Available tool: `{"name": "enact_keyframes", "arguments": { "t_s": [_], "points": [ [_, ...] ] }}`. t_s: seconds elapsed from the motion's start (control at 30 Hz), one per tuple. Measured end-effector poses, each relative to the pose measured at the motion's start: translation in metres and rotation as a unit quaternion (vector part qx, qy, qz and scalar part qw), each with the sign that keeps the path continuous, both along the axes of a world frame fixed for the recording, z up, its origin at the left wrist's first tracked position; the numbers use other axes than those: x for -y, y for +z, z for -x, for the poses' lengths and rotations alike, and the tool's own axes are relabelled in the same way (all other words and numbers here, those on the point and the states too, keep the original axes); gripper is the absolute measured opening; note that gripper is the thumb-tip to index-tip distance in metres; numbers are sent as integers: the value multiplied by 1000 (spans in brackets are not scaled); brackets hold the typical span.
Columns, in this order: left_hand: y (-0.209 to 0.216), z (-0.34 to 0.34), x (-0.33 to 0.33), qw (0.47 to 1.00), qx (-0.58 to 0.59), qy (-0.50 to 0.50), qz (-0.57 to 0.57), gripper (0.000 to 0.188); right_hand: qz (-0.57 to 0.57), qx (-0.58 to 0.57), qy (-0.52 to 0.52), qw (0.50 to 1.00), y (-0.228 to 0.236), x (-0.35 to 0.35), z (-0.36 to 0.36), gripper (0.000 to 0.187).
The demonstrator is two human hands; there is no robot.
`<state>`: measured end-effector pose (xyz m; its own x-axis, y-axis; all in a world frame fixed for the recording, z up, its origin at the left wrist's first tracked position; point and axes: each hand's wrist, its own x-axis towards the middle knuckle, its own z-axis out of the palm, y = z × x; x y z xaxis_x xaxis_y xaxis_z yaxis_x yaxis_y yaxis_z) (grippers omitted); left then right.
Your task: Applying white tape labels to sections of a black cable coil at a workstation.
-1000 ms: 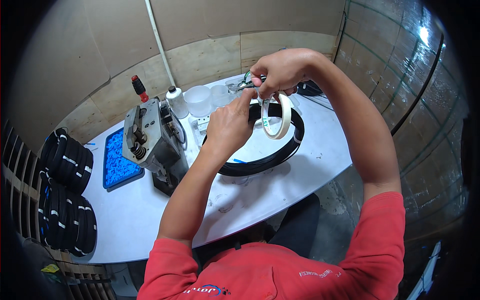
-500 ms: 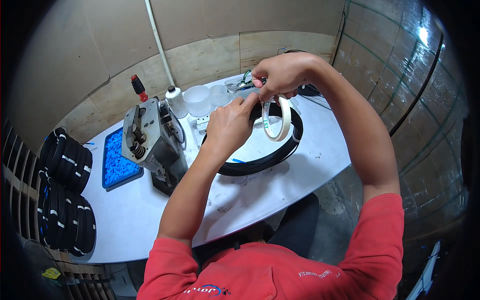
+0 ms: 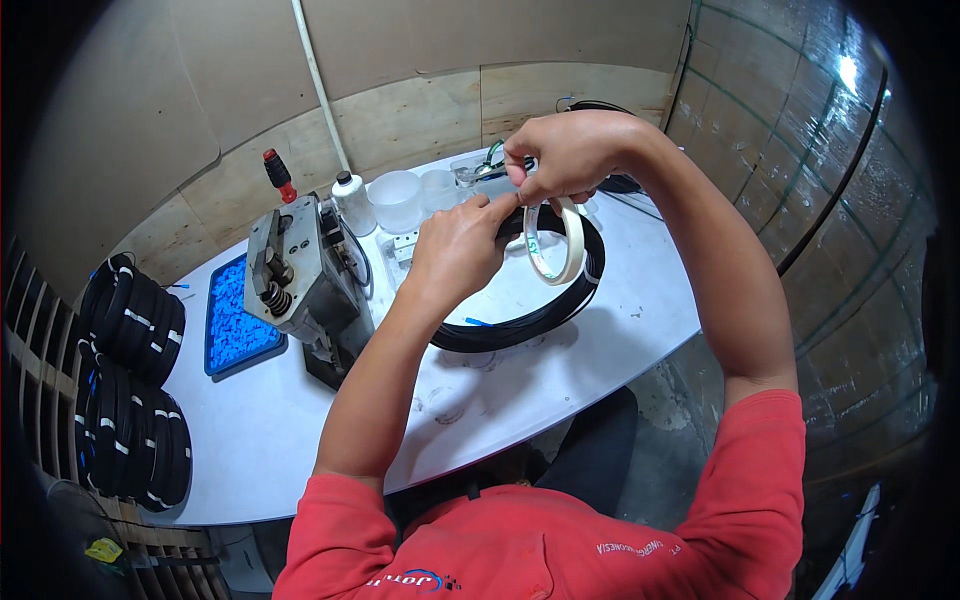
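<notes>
- Head view: at a white table (image 3: 640, 290), a person in a red shirt works both hands close together over a black coil (image 3: 520, 334).
- The right hand (image 3: 572, 155) is clenched on a roll of pale tape (image 3: 574, 245), which hangs below the fingers, in front of the coil's far right part.
- The left hand (image 3: 458, 245) appears to grip the coil's far left part; its fingertips are hidden behind the coil and hand.
- A blue tag (image 3: 479, 322) shows inside the coil's near edge.
- To the left stand a metal machine (image 3: 290, 255) and a tray (image 3: 245, 363) of blue pieces (image 3: 232, 325).
- Beyond: a white bottle (image 3: 353, 205) beside a clear tub (image 3: 396, 203).
</notes>
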<state>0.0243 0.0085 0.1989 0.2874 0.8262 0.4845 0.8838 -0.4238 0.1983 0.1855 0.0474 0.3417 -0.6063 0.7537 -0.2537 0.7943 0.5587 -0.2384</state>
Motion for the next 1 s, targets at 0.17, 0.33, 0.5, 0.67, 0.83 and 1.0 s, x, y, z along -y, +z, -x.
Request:
{"name": "enact_keyframes", "arguments": {
  "t_s": [0.17,0.33,0.5,0.67,0.83,1.0],
  "points": [
    [-2,7,-4,1000,13,2,4,33,-56,-35,17,998,-7,24,-7,20],
    [2,15,-6,997,49,43,38,34,-156,-124,49,979,-13,39,-22,20],
    [-3,12,-4,998,56,37,13,45,-109,-163,13,981,-9,25,-18,22],
    [-5,0,5,997,62,34,-25,66,-74,-76,2,994,-6,6,-1,21],
    [-2,-1,8,997,56,52,-8,66,12,-91,-13,996,-8,-9,5,20],
    [-3,0,8,998,44,41,-11,61,115,-137,-38,983,-16,-20,2,18]
  ]
}}
